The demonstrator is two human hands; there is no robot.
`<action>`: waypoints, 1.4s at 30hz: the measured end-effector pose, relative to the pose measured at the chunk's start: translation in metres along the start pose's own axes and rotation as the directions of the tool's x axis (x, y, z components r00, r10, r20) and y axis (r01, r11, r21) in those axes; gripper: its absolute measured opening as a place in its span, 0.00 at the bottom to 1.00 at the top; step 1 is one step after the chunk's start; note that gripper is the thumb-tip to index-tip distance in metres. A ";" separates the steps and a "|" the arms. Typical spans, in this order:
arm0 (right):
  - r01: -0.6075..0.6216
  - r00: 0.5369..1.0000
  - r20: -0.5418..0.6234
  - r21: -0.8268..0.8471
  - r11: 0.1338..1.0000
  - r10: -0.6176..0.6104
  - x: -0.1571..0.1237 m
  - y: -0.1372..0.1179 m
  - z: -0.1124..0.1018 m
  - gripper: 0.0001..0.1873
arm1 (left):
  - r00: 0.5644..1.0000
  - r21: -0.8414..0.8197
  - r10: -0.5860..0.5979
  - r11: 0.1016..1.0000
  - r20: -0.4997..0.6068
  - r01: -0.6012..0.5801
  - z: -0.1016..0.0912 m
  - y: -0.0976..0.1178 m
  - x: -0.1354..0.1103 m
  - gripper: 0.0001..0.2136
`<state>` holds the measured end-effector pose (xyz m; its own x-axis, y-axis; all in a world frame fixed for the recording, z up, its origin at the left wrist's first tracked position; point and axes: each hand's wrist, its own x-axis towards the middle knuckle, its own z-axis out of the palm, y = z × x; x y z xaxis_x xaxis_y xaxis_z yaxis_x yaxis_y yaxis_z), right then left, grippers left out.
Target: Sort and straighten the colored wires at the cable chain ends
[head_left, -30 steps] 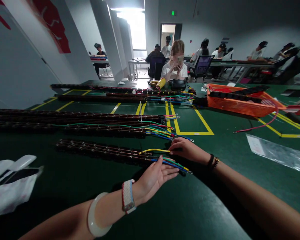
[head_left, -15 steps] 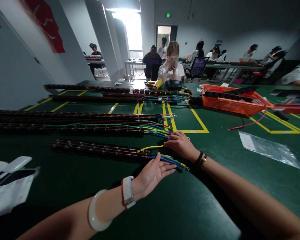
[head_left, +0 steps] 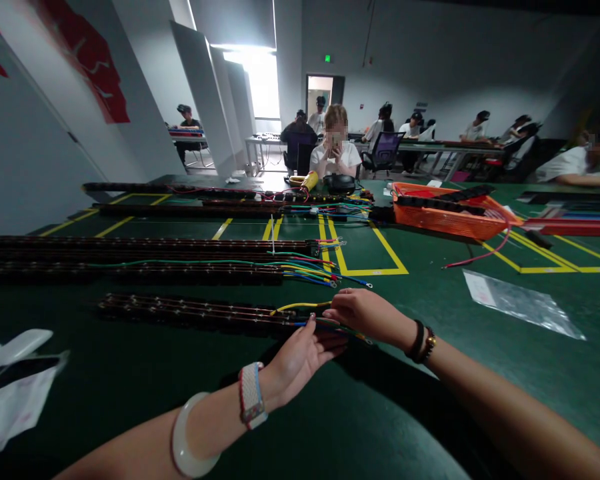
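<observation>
A black cable chain (head_left: 195, 310) lies across the table in front of me. From its right end come a yellow wire (head_left: 300, 305) and several blue and green wires (head_left: 350, 328) with ring terminals at their tips. My right hand (head_left: 367, 317) pinches the yellow wire near its end, and the fingers hide the tip. Palm up, my left hand (head_left: 297, 363) has its thumb over the blue and green wires and its fingers beneath them. Part of this bundle is covered by my right hand.
Longer cable chains (head_left: 180, 267) with loose colored wires lie behind. An orange basket (head_left: 445, 223) stands at the back right, near a clear plastic bag (head_left: 523, 303). White packaging (head_left: 13, 400) lies at the left. A person (head_left: 336, 150) sits across the table; others work farther back.
My right hand has come down and closer to my left hand, with the yellow wire still in its fingers. The left fingers are more curled around the bundle. The view has tilted up slightly.
</observation>
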<state>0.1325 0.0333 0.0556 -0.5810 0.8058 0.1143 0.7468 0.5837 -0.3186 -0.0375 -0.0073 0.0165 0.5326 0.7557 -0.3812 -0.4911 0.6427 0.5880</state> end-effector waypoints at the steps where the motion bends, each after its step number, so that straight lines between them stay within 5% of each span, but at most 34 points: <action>1: -0.017 0.999 0.031 0.007 1.000 0.017 -0.002 -0.002 0.000 0.17 | 1.000 0.004 -0.005 1.000 -0.008 0.005 0.000 0.000 0.000 0.17; 8: -0.079 0.993 0.105 0.163 0.983 0.062 -0.013 -0.002 0.007 0.08 | 1.000 0.032 -0.007 0.999 0.027 0.006 -0.002 -0.001 0.001 0.17; 17: -0.060 0.996 0.085 0.337 0.940 0.033 -0.017 0.005 0.015 0.12 | 1.000 0.056 -0.018 0.998 0.016 0.017 -0.002 0.000 0.001 0.20; 24: -0.019 0.998 0.057 0.269 0.963 0.004 -0.016 0.004 0.018 0.13 | 1.000 0.051 -0.005 0.999 0.026 0.003 -0.002 -0.001 0.000 0.21; 34: 0.099 0.982 -0.138 -0.196 0.976 -0.127 -0.003 0.018 0.033 0.10 | 1.000 0.067 0.013 0.998 0.007 -0.013 -0.004 -0.003 0.001 0.17; 42: 0.033 0.975 -0.220 -0.027 0.999 -0.038 -0.011 0.013 0.020 0.11 | 0.998 0.043 0.049 0.998 0.025 -0.050 -0.002 -0.003 0.000 0.13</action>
<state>0.1421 0.0301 0.0314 -0.5240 0.7850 0.3305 0.7354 0.6127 -0.2895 -0.0376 -0.0091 0.0135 0.5244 0.7832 -0.3341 -0.4872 0.5978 0.6366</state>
